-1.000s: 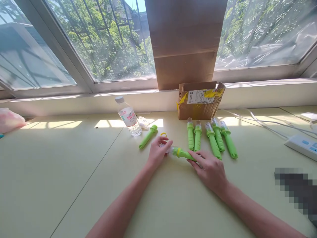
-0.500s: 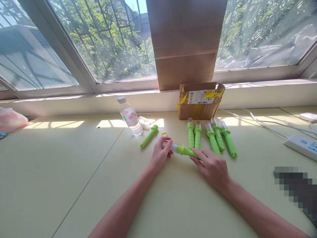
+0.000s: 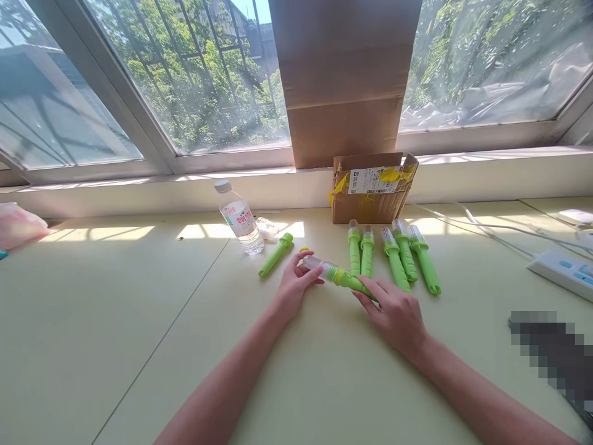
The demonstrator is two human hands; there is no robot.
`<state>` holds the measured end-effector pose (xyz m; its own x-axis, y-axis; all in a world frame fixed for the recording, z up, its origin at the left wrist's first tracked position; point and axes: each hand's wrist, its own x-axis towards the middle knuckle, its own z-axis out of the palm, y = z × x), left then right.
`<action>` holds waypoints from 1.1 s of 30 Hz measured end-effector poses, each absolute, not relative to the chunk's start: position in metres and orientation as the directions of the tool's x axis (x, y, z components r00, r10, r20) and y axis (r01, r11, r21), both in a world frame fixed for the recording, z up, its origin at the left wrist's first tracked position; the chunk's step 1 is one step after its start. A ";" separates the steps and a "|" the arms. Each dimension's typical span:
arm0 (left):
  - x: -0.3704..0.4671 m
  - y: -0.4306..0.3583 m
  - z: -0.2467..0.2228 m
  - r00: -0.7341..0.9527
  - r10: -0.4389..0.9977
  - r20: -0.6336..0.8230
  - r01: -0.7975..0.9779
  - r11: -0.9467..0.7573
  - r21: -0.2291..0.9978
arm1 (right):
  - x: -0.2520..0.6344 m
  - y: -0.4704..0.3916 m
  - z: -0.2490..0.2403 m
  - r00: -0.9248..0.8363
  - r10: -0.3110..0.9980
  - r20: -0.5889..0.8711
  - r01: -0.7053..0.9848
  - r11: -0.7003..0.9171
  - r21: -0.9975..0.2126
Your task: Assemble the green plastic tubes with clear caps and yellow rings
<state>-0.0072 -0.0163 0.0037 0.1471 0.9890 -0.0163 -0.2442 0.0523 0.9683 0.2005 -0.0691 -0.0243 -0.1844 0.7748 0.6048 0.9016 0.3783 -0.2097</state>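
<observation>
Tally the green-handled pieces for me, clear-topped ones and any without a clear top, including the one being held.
Clear-topped green pieces near the cardboard box: 5
Held clear-topped piece: 1
Green piece without a clear top, beside the bottle: 1
Total: 7

I'm seeing lime green on the held tool (image 3: 348,280), beside its yellow band (image 3: 338,276); near the pale green table's (image 3: 139,309) far edge, a brown box (image 3: 364,211) is showing yellow tape (image 3: 391,174).
</observation>
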 end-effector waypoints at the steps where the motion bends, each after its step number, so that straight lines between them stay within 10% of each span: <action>1: -0.008 -0.016 0.004 0.156 0.988 -0.016 -0.247 0.055 0.967 | 0.201 -0.069 -0.025 -0.188 0.776 0.602 0.901 0.380 -0.210; 33: -0.008 -0.016 0.001 0.166 0.985 -0.042 -0.343 0.098 0.934 | 0.195 -0.074 -0.021 -0.232 0.768 0.596 0.844 0.464 -0.270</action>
